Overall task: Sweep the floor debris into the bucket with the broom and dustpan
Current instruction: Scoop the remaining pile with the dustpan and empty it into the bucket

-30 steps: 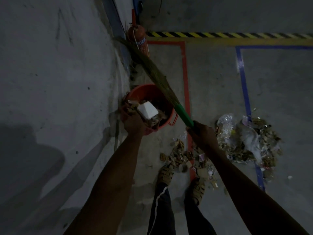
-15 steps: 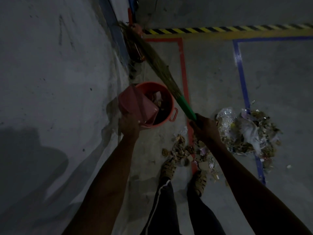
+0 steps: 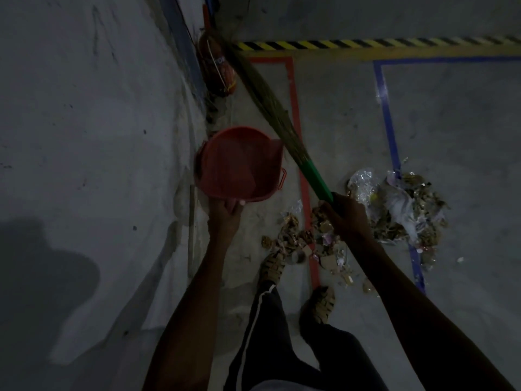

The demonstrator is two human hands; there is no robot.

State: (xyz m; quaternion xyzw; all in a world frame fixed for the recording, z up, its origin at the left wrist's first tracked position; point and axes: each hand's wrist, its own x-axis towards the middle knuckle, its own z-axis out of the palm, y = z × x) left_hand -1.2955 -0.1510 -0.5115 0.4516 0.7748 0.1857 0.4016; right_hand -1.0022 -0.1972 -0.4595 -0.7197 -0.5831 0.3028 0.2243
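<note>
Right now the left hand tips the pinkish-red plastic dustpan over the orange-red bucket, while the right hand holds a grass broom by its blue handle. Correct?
Not quite: the head view shows the grass broom's handle is green, not blue. The rest holds: left hand tips the pinkish-red plastic dustpan over the orange-red bucket, right hand grips the broom.

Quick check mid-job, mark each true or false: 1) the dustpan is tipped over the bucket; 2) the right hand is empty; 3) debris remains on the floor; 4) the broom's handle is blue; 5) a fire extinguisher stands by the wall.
1. True: the left hand holds the dustpan upended over the bucket.
2. False: the right hand grips the broom.
3. True: debris lies by the feet and to the right.
4. False: the handle is green.
5. True: fire extinguisher.
</note>
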